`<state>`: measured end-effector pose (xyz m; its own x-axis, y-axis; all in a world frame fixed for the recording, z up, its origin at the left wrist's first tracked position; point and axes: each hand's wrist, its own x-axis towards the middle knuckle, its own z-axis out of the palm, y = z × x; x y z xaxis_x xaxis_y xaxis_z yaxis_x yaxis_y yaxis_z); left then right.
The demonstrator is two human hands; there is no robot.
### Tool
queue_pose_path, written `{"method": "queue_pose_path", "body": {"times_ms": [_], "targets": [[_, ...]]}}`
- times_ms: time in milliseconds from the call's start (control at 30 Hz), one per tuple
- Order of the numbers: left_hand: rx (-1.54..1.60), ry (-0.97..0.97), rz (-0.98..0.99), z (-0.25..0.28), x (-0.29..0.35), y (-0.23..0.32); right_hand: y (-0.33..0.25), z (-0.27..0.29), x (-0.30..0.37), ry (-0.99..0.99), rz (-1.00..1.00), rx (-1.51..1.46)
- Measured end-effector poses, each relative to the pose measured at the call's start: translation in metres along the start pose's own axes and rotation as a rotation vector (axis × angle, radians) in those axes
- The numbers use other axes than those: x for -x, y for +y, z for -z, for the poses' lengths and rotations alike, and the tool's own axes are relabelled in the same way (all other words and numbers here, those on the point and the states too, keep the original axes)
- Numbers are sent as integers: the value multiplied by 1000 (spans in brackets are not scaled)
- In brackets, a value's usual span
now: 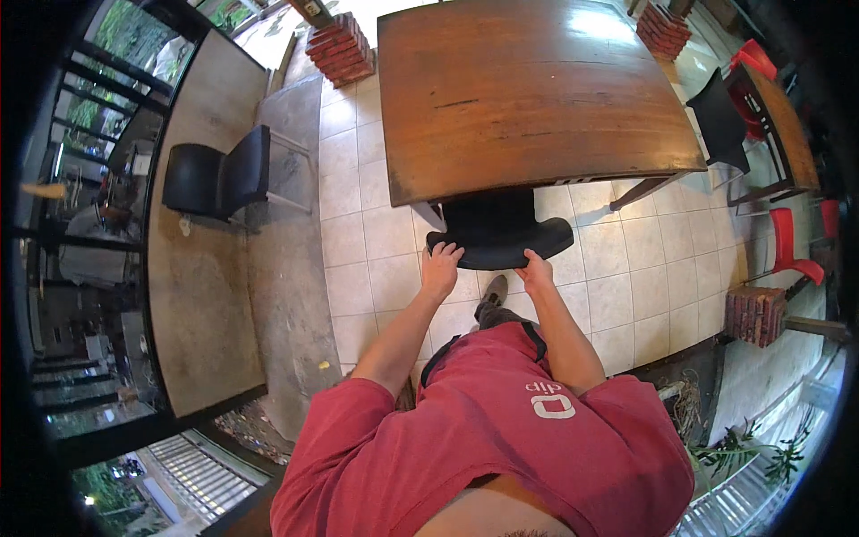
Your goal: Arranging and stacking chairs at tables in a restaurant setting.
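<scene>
A black chair [497, 240] stands in front of me, its seat partly under the near edge of a brown wooden table [537, 98]. My left hand [441, 268] grips the left end of the chair's backrest, fingers curled over the top edge. Toward the right end of the same backrest, my right hand [535, 270] holds on with its thumb and fingers at the edge. The chair's legs and most of its seat are hidden by the backrest and the tabletop.
Another black chair [224, 174] stands at the left by a beige wall [210, 304]. Brick pillar bases [340, 49] flank the table's far side, and another brick block [756, 315] is at right. Red chairs [792, 246] and a second table [778, 116] stand right. Pale tiles [367, 233] cover the floor.
</scene>
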<state>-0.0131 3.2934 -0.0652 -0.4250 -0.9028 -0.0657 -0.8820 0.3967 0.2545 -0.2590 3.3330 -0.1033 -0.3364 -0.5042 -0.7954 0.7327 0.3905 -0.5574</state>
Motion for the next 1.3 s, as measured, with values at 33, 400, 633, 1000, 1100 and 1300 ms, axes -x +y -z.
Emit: {"method": "queue_pose_path", "body": {"times_ms": [33,400,633,1000,1100,1300], "targets": [[10,6,7,-3,13,3,8,8,6,-1,6,12],[175,245,147,-23,144,37,79,101,68,-166,-199,-74],[569,525,583,-47,203,104,84,143,96,-220,-313,84],[1813,75,951,-97,164,192,2,182,50,-170,576,1245],[1691,464,1171,-106,140,223,-14,194,29,-296,511,1329],[1653,867,1224,-155,133,226,-46,178,42,-765,316,1361]]}}
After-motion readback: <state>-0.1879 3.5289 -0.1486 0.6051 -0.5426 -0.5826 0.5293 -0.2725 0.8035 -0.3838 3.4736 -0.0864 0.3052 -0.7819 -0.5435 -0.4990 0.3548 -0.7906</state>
